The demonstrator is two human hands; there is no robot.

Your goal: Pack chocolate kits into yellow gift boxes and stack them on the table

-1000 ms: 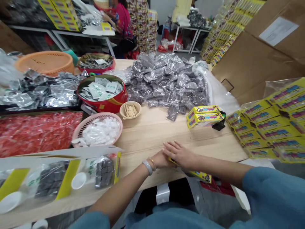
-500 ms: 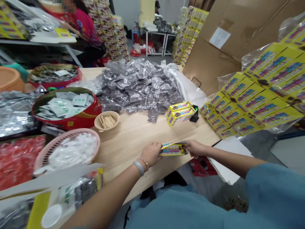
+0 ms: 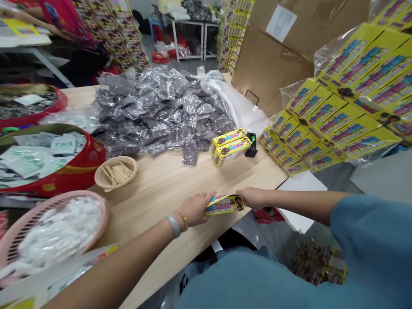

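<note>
You are wearing a teal-blue cloth top (image 3: 244,279), its loose short right sleeve (image 3: 357,223) covering your upper arm, well back from your right hand (image 3: 254,197). Just behind your left hand (image 3: 195,209), a thin gold-coloured bracelet (image 3: 184,220) is circling your wrist; beside it, farther from the hand, a thick, smooth, pale grey bangle (image 3: 174,226) is sitting.

held carton (image 3: 222,207): far side hidden | near tin (image 3: 72,171): cropped left

The table (image 3: 157,189) is surfaced in smooth, pale wood grain. The held box (image 3: 225,206) is formed of smooth printed card. Grey packets (image 3: 161,111) are wrapped in shiny, crinkled clear plastic. Matt cardboard is noted on the brown carton (image 3: 273,64).
</note>
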